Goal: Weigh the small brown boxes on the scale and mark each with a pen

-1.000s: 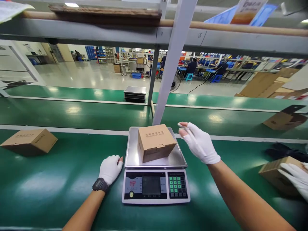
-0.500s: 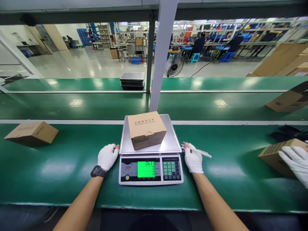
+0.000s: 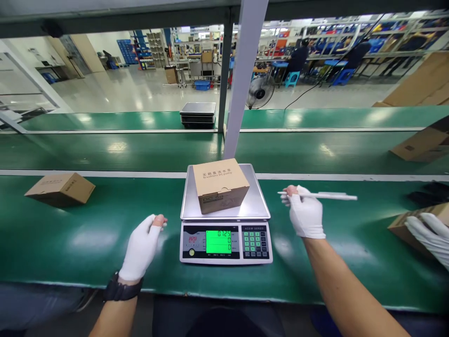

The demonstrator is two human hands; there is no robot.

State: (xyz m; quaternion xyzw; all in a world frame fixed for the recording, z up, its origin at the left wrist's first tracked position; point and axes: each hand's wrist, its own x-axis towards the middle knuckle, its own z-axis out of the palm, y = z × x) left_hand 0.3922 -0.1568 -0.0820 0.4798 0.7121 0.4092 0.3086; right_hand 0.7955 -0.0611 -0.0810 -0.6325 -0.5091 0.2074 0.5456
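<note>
A cardboard box [image 3: 221, 180] printed "Brushless DC pump" rests at a slant on the metal pan of a digital scale [image 3: 226, 241]. The scale's green display appears to read 0.725. To the left of the scale, my left hand [image 3: 139, 248], in a white glove with a bare thumb tip, is above the green belt. Its fingers curl in by the thumb, and nothing shows in them. My right hand [image 3: 306, 213], gloved the same way, is right of the pan and apart from it. It grips a white pen [image 3: 336, 196], which points left.
Another cardboard box [image 3: 61, 188] sits on the belt at left. At the right edge, a co-worker's gloved hand [image 3: 430, 236] touches a box [image 3: 403, 220]. A white post [image 3: 242, 79] rises behind the scale. A second scale [image 3: 198, 114] stands farther back.
Both hands have left the scale's sides: my left hand moved left and nearer, my right hand up and right with the pen. The display went from 0.633 to about 0.725.
</note>
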